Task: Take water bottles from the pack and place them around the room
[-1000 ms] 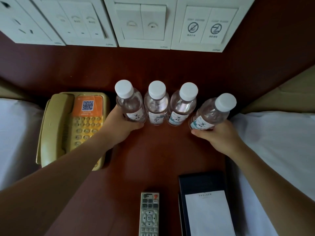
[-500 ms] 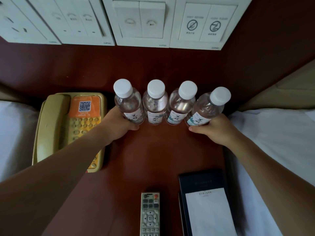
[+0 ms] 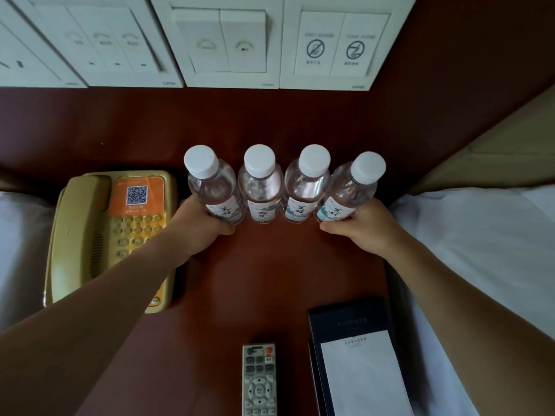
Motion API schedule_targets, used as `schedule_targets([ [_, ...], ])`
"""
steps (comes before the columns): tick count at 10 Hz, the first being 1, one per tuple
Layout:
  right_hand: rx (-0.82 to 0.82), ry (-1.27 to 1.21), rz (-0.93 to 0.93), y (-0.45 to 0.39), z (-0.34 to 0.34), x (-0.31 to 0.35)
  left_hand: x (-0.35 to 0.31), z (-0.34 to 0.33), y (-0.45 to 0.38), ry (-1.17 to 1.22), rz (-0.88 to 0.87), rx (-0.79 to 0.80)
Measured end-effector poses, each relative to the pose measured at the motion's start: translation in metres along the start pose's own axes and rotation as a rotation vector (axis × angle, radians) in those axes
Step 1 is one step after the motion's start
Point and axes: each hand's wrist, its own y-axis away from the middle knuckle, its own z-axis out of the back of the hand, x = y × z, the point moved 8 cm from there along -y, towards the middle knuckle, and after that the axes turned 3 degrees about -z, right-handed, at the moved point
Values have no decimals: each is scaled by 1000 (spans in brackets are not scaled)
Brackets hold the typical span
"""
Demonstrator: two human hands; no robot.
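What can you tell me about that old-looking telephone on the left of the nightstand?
The telephone is a corded-style desk set in yellowed beige plastic, lying flat on the reddish-brown nightstand, left of the bottles. Its handset rests in the cradle along the left side. An orange sticker with a QR code sits above the keypad of round yellowish buttons. The person's left forearm crosses over its lower right corner; whether they touch cannot be told.

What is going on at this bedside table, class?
A person is lining up four capped water bottles on the nightstand. The left hand grips the leftmost bottle; the right hand grips the rightmost bottle. The two middle bottles stand untouched between them, all four close together below the wall switches.
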Motion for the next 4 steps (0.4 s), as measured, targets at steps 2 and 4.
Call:
schedule_targets([
  [2,24,-143,-90,11,-2,-4,-4,6,17,64,-33,-104],
  [4,-202,-237,-210,67,47,36,-54,31,88,270,-12,-371],
])
